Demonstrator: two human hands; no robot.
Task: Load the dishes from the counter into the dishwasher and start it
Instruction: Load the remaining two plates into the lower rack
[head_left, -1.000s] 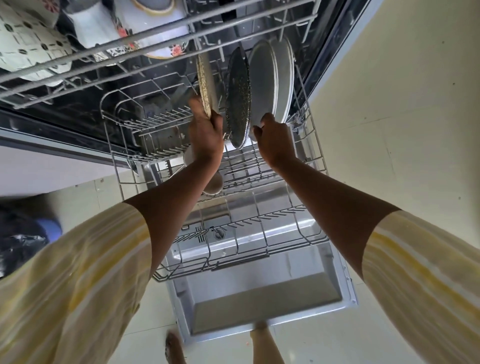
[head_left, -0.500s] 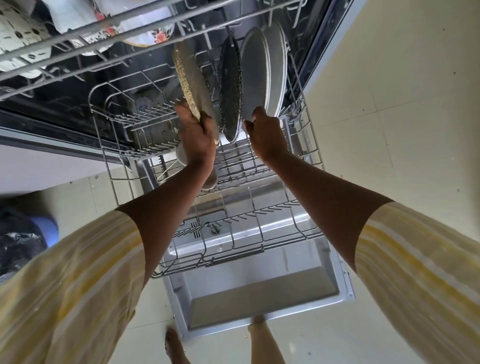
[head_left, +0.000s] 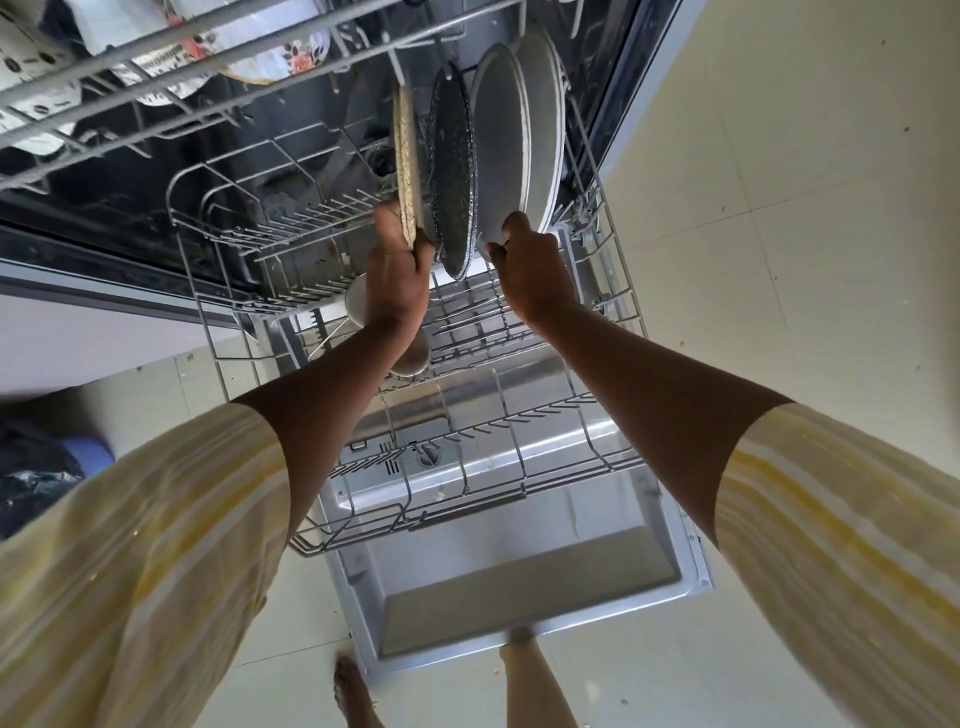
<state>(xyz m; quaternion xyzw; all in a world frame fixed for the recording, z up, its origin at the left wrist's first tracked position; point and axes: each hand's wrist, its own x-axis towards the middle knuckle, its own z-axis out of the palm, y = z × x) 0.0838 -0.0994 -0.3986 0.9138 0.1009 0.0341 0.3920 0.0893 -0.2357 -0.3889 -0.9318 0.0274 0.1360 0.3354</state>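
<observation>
The dishwasher's lower rack (head_left: 524, 470) is pulled out over the open door (head_left: 519, 597). My left hand (head_left: 397, 275) grips the near rim of a beige speckled plate (head_left: 408, 166), which stands on edge in the rack. Beside it stands a dark speckled plate (head_left: 453, 171), then a grey plate (head_left: 501, 140) and a second grey plate (head_left: 548, 119). My right hand (head_left: 530, 265) pinches the near edge of the first grey plate. A pale bowl (head_left: 358, 304) lies in the rack, mostly hidden under my left wrist.
The upper rack (head_left: 171, 57) sticks out at top left with patterned and floral crockery in it. A dark bag (head_left: 31, 483) and a blue object lie on the floor at left. Pale floor tiles (head_left: 779, 234) spread to the right. My feet stand at the door's edge.
The beige plate has turned from tilted to upright and edge-on beside the dark plate. Both hands keep their hold on their plates.
</observation>
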